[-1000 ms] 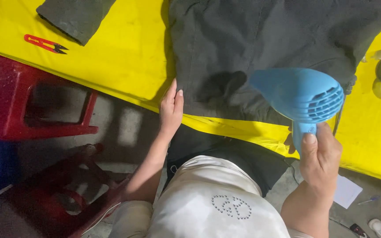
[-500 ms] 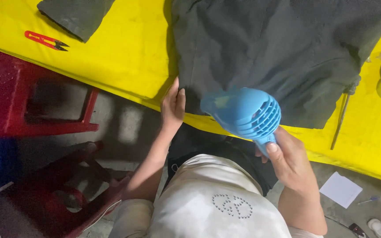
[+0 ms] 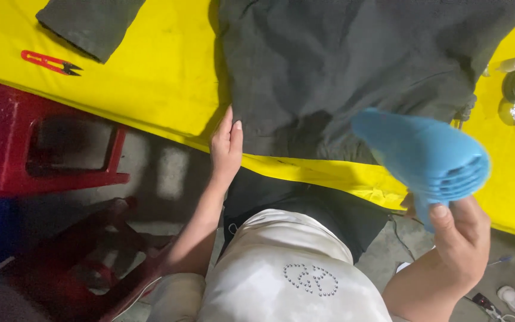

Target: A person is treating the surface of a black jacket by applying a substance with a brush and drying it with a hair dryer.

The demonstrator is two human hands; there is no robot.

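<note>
From where I watch, the yellow worktop (image 3: 150,89) fills the upper view, and the dark grey garment (image 3: 341,65) lies spread flat across it, its lower hem at the near edge. It reads as a thick, matt cloth, lightly creased, with a darker patch near the hem; I cannot tell whether that is damp or shadow. A separate piece of the same grey fabric (image 3: 90,24) lies well apart at the upper left. My left hand (image 3: 226,146) rests flat with fingers straight on the garment's near corner, probably pinning it so it does not shift. My right hand (image 3: 457,238) has its grip wrapped round the handle of the blue hair dryer (image 3: 424,155), nozzle aimed at the cloth near the hem, just above it. Red thread snips (image 3: 49,62) lie on the worktop, far left, out of the way.
</note>
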